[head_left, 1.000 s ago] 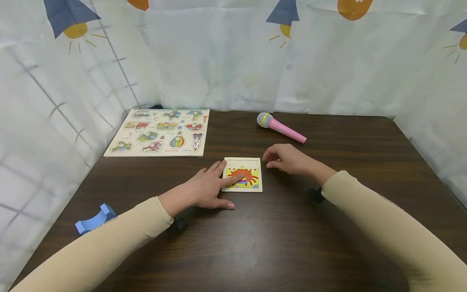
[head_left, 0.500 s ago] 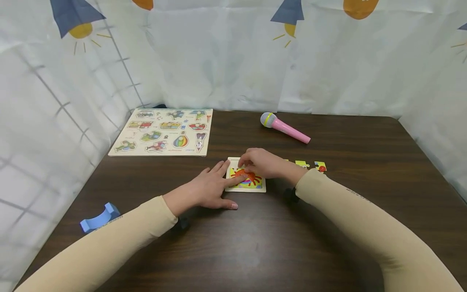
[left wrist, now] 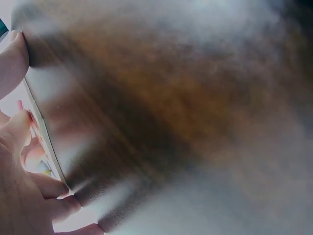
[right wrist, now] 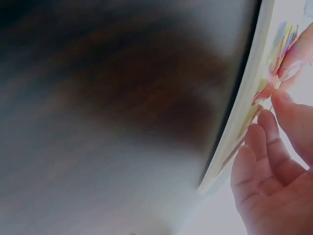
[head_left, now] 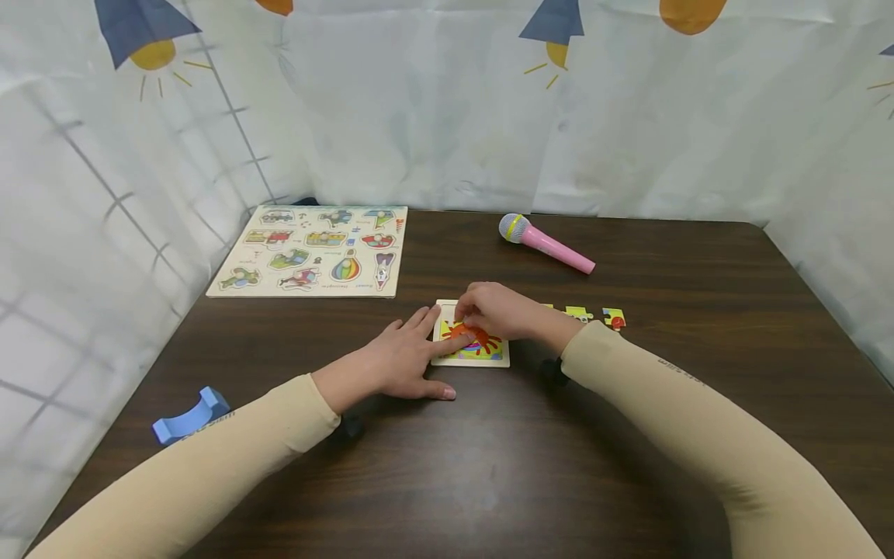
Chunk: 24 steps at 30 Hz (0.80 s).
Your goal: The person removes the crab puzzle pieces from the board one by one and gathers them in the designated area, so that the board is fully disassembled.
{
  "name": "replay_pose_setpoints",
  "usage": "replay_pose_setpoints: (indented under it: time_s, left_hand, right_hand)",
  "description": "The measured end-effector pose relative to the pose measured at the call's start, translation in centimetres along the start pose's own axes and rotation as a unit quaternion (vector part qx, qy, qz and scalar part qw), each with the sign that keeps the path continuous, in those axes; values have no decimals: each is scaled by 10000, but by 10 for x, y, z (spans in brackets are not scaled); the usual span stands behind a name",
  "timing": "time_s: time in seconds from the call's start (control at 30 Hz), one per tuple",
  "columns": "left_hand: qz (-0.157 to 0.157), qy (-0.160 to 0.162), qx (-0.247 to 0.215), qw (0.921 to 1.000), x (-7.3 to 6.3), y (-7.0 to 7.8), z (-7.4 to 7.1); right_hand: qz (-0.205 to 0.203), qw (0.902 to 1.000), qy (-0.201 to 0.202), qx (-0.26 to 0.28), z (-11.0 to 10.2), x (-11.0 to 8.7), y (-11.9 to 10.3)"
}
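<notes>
A person's two bare hands meet over a small square puzzle (head_left: pixel 497 359) with a pale frame, flat on a dark brown wooden table (head_left: pixel 475 466). From where I stand, the left hand (head_left: pixel 400 363) is spread wide: its index finger lies straight across the red-orange figure (head_left: pixel 484 341) on the puzzle, the other fingertips reach along the frame's left edge, and the thumb stretches out on the tabletop near the side closest to the person. It grips nothing.

The right hand (head_left: pixel 499 312) comes in from the opposite side, its fingers bent and the fingertips drawn close together above the upper part of the picture, just beside the left index finger. Whether they pinch a piece, I cannot tell; the hand itself hides that spot. The wrist view shows its fingertips right at the puzzle's surface.

Beyond the right wrist lie loose yellow puzzle pieces (head_left: pixel 578 314), one partly hidden. Farther back are a pink toy microphone (head_left: pixel 548 246) and, to the left, a picture board (head_left: pixel 307 252) of vehicles. A blue curved block (head_left: pixel 191 417) sits beside the left sleeve (head_left: pixel 209 458).
</notes>
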<state>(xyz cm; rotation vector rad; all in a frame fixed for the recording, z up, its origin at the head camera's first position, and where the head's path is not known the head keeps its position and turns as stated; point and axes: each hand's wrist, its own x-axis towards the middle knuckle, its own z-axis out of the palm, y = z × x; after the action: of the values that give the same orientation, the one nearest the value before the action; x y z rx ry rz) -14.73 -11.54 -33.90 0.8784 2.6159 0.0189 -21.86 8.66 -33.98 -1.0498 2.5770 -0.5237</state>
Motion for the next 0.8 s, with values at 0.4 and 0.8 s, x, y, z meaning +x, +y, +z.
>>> replay_pose_setpoints:
  time_s: [0.4, 0.8]
  left_hand:
    - [16, -56, 64, 10000, 2, 0, -2]
    - [85, -58, 48, 9999, 0, 1, -3]
  right_hand:
    - [238, 9993, -58, 278, 0, 5, -2]
    - [310, 9966, 134, 749, -1, 8, -2]
